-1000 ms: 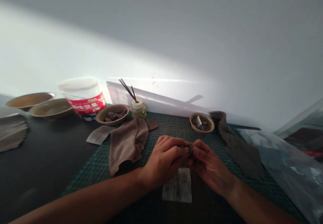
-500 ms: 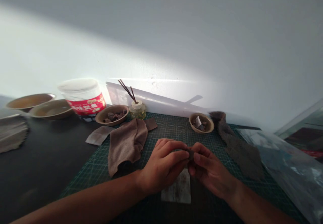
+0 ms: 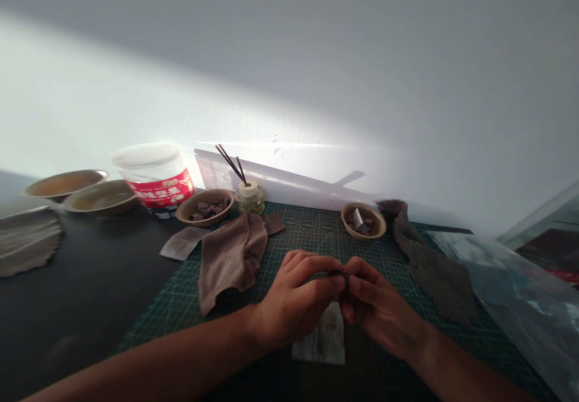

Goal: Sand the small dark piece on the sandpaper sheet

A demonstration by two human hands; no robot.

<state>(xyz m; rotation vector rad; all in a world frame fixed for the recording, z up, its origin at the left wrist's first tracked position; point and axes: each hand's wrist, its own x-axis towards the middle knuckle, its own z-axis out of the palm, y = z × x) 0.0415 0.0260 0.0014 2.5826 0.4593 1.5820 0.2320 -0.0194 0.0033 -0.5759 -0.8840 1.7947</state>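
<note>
Head: four bowls (image 3: 102, 203), one jar (image 3: 163, 191), one reed bottle (image 3: 249, 200).
Left hand (image 3: 292, 299): angled inward, fingers pinching one small dark piece (image 3: 346, 277).
Right hand (image 3: 384, 311): angled inward, fingers pinching it too.

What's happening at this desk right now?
A person's left hand and right hand pinch a small dark piece between their fingers, above a pale, stained rectangle on the green mat. A brown cloth lies to the left; a small bowl holding lumps stands behind the hands.
</note>
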